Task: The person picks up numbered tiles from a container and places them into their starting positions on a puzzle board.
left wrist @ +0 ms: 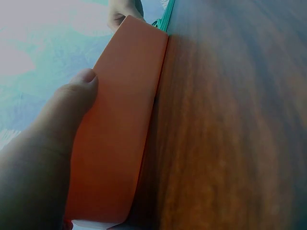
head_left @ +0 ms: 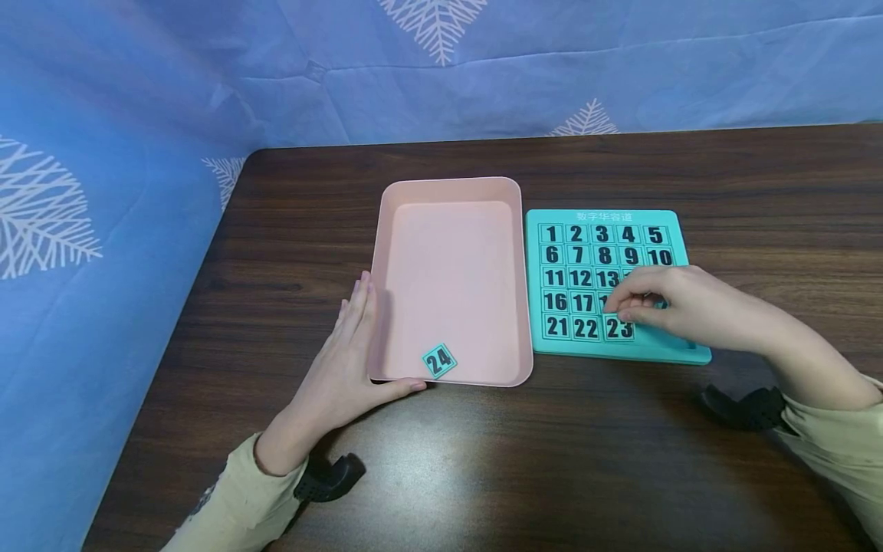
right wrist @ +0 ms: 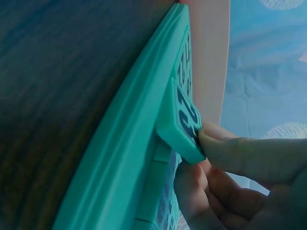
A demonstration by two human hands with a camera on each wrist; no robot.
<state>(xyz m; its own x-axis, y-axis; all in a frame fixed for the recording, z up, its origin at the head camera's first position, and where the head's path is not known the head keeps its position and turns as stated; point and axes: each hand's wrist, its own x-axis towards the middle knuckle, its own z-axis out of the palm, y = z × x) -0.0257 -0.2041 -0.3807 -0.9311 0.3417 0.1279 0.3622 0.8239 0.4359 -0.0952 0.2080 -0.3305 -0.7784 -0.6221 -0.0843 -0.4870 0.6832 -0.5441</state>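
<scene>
A pink tray [head_left: 448,184] lies on the dark wooden table, with one teal tile numbered 24 [head_left: 439,360] in its near corner. My left hand [head_left: 341,360] rests flat against the tray's left wall [left wrist: 120,129], fingers straight and thumb along the front wall. Right of the tray lies a teal number-puzzle board [head_left: 603,218] with black-numbered tiles. My right hand [head_left: 655,305] lies over its lower right part, fingertips at the top edge of tile 23 [head_left: 618,330]. In the right wrist view the fingers [right wrist: 230,158] pinch a tile [right wrist: 180,120] tipped up out of the board [right wrist: 129,148].
Blue cloth with white leaf prints [head_left: 103,192] hangs behind and to the left of the table [head_left: 552,460]. The table's left edge runs close to my left forearm. Black wrist mounts [head_left: 748,408] sit by both sleeves.
</scene>
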